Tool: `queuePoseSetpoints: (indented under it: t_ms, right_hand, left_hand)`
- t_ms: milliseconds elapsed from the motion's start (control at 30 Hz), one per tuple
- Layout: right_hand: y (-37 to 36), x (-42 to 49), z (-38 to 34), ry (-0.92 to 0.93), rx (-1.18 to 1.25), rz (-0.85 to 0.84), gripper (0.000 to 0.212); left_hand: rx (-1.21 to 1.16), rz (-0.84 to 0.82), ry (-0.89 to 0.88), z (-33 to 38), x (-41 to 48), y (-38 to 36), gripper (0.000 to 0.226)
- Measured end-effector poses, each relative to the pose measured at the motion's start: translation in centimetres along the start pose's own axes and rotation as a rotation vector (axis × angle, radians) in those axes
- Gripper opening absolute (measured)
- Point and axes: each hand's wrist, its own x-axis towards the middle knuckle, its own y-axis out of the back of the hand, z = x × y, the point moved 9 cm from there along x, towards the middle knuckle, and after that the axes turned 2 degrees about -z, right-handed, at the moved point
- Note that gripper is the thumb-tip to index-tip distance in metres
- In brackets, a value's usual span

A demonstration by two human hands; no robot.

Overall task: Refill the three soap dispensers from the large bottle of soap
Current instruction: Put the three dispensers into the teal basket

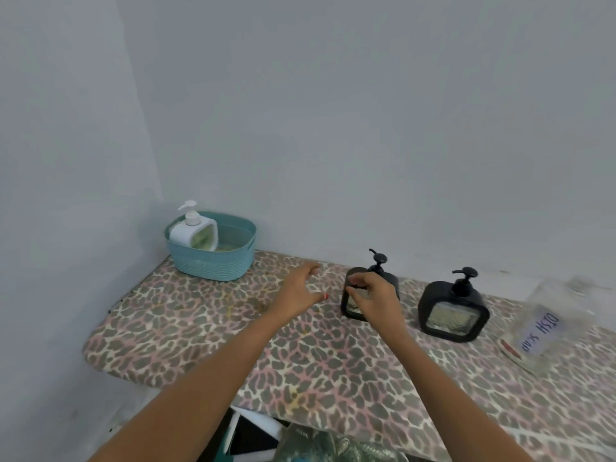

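Reaching out over the leopard-print tabletop [186, 331], the person has both bare arms stretched forward. The right hand [373, 296] sits against the front of the nearer black dispenser [358, 296], fingers curled toward its upper left corner; whether it truly grips, I cannot tell. The left hand [301, 291] hovers just beside it, spread wide with nothing in it. A second black dispenser [453, 313] stands to the right, apart from the first. Back in the corner, a white dispenser [195, 230] stands inside a teal basket [213, 265]. At the far right edge a clear large bottle [546, 323] with a "DISH SOAP" label appears to lie tilted on the tabletop, blurred.
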Motion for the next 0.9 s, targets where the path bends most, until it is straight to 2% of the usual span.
queuePoseSetpoints:
  t_ms: [300,467,567,900]
  right_hand:
    - [4.8,-0.5,6.4,-0.139,-0.017,0.173,0.028]
    - [3.4,0.7,8.6,-0.175,0.049,0.045,0.057]
    - [2.4,1.1,9.6,-0.194,0.077,-0.014,0.065]
    - [2.2,2.0,9.5,-0.184,0.102,-0.063,0.057]
  left_hand:
    - [-0.006,-0.101,-0.018,1.9,3.1,-6.0,0.068]
    - [-0.038,-0.094,-0.042,1.9,4.5,-7.3,0.063]
    - [-0.038,-0.102,-0.045,1.5,5.2,-7.7,0.062]
    - [-0.031,-0.16,-0.055,1.1,6.0,-7.6,0.059]
